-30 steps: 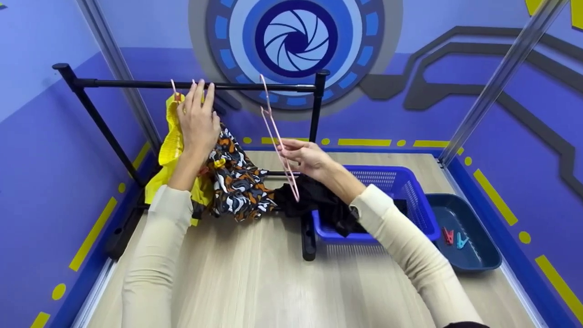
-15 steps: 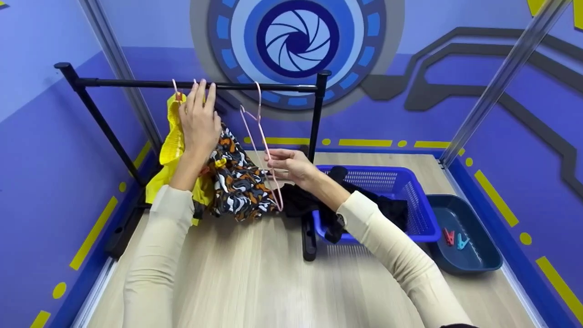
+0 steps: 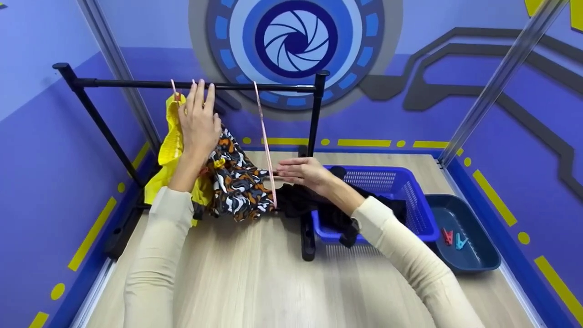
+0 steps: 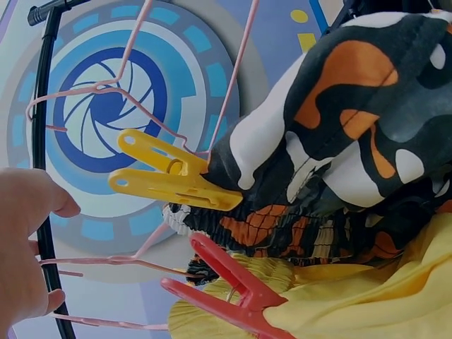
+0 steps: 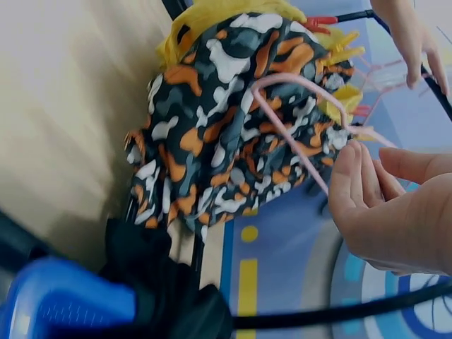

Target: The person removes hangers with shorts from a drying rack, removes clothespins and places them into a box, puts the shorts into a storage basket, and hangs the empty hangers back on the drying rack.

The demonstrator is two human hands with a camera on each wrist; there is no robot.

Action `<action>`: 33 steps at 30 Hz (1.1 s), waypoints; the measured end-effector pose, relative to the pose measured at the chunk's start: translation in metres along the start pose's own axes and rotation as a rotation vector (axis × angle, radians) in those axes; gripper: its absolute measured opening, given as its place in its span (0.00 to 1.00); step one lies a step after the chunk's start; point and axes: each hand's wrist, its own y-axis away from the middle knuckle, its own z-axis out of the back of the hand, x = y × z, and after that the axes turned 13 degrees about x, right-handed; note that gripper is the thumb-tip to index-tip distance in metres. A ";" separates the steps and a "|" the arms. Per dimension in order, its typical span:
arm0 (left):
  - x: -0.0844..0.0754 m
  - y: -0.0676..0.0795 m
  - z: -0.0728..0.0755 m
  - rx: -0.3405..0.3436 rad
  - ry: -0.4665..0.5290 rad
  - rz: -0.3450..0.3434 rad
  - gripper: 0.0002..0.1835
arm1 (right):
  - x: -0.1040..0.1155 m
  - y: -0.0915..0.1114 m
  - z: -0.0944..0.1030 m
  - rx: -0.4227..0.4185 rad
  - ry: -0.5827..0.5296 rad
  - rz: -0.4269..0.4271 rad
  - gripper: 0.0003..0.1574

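Observation:
My left hand (image 3: 198,120) rests on the black rail (image 3: 127,84) of a clothes rack, fingers laid straight across it. Below hang a yellow garment (image 3: 169,150) and a camouflage-patterned garment (image 3: 241,196) on pink hangers. A yellow clothespin (image 4: 166,169) grips the patterned cloth and a red clothespin (image 4: 240,293) the yellow. Farther right along the rail, a bare pink hanger (image 3: 266,141) hangs, seen nearly edge-on in the head view. Just right of that hanger is my right hand (image 3: 309,175), fingers straight and grasping nothing; whether the fingertips touch it I cannot tell.
A blue plastic basket (image 3: 410,234) stands right of the rack, black clothing (image 3: 296,200) spilling over its left side. Beyond it lies a dark tray (image 3: 483,264) with a red clothespin (image 3: 447,236) and a light-blue clothespin (image 3: 461,241).
My right hand lowered the bare hanger's hook onto the rail, then let go and drew slightly right. The hanger turned edge-on. My left hand stayed in place.

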 end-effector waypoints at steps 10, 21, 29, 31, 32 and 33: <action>-0.010 -0.001 0.006 0.032 0.075 0.052 0.31 | 0.009 0.053 0.097 -0.098 0.050 -0.162 0.28; -0.077 0.013 -0.007 -0.176 0.415 -0.007 0.17 | -0.004 0.099 0.177 -0.267 0.043 -0.188 0.31; -0.161 0.052 -0.051 0.050 0.446 -0.385 0.11 | -0.032 0.102 0.206 -0.371 0.251 -0.204 0.28; -0.173 0.061 -0.061 0.185 0.414 -0.436 0.10 | -0.038 0.102 0.210 -0.366 0.291 -0.231 0.28; -0.178 0.064 -0.067 0.252 0.395 -0.445 0.10 | -0.040 0.103 0.212 -0.360 0.313 -0.244 0.28; -0.181 0.067 -0.073 0.313 0.374 -0.451 0.10 | -0.042 0.103 0.213 -0.347 0.331 -0.251 0.28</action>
